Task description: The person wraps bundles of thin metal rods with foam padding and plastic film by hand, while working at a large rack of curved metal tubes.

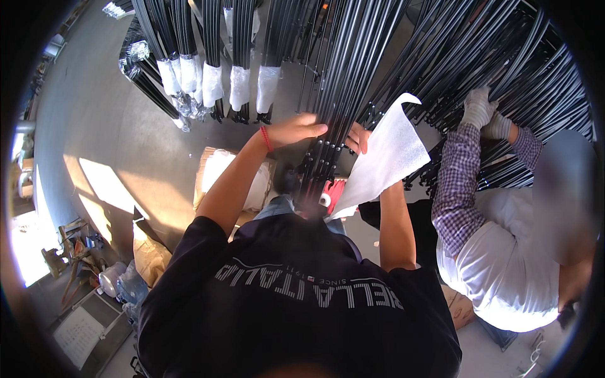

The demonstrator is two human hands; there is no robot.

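Note:
A bundle of long, thin black rods [343, 69] stands tilted in front of me, its lower ends [320, 165] carrying small fittings. My left hand [301, 130], with a red bracelet at the wrist, is closed against the bundle's left side; its thumb lies across the rods and the other fingers are mostly hidden. At the right side of the bundle, the bent fingers of my right hand [359, 138] show beside a white sheet [392, 148] of thin wrapping material. That sheet hangs over my right forearm, its top corner curling, and hides most of the hand, which appears closed on it.
Several black rod bundles with white-wrapped ends [239, 88] stand at the far left. To the right, a co-worker's gloved hands [479, 108] touch a large pile of loose black rods [529, 75]. A red roll [334, 192] and a carton [208, 179] lie below the bundle.

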